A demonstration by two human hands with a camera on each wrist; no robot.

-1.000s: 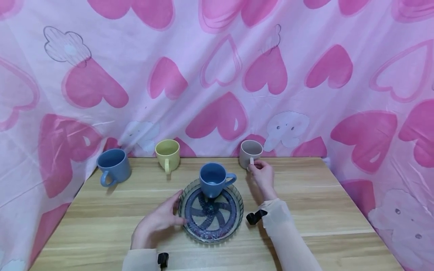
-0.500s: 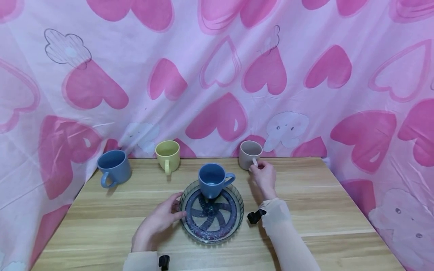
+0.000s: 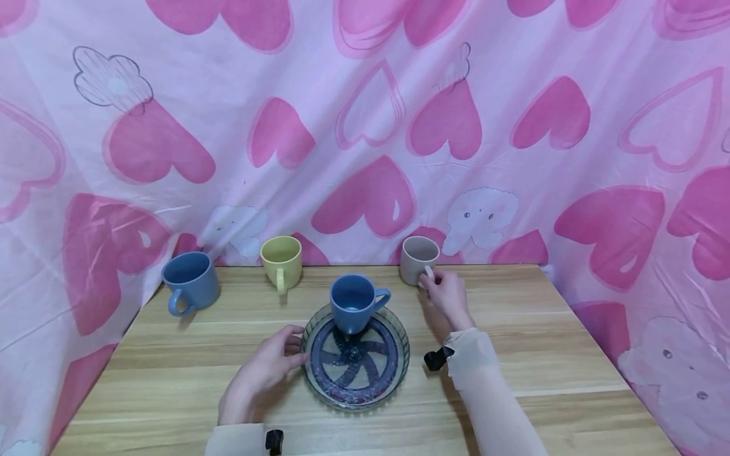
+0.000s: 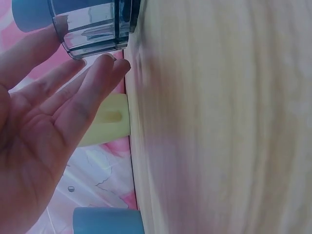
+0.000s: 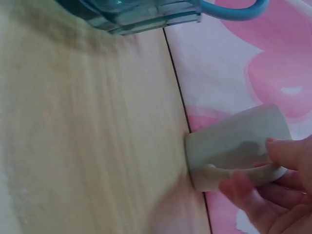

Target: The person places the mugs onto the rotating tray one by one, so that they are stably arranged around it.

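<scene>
In the head view, a round clear glass dish (image 3: 393, 380) with a dark swirl-patterned base stands on the table. A blue mug (image 3: 353, 304) sits upright at its far side, handle to the right. My left hand (image 3: 268, 364) is at the dish's left rim, fingers loosely extended; in the left wrist view, fingertips touch or nearly touch the glass wall (image 4: 92, 31). At the table's back edge, my right hand (image 3: 447, 294) pinches the handle of an upright grey mug (image 3: 415, 261). The right wrist view shows thumb and fingers about that handle (image 5: 243, 171).
A yellow mug (image 3: 282, 259) stands at the back left-centre, handle to the front. Farther left is another blue mug (image 3: 194, 282) near the table's left edge. The wooden table (image 3: 542, 348) ends against a pink heart-patterned cloth (image 3: 365, 126).
The grey mug's handle has swung slightly right with my right hand. The blue mug at the dish has shifted slightly left. My left thumb has drawn back a little toward the rim.
</scene>
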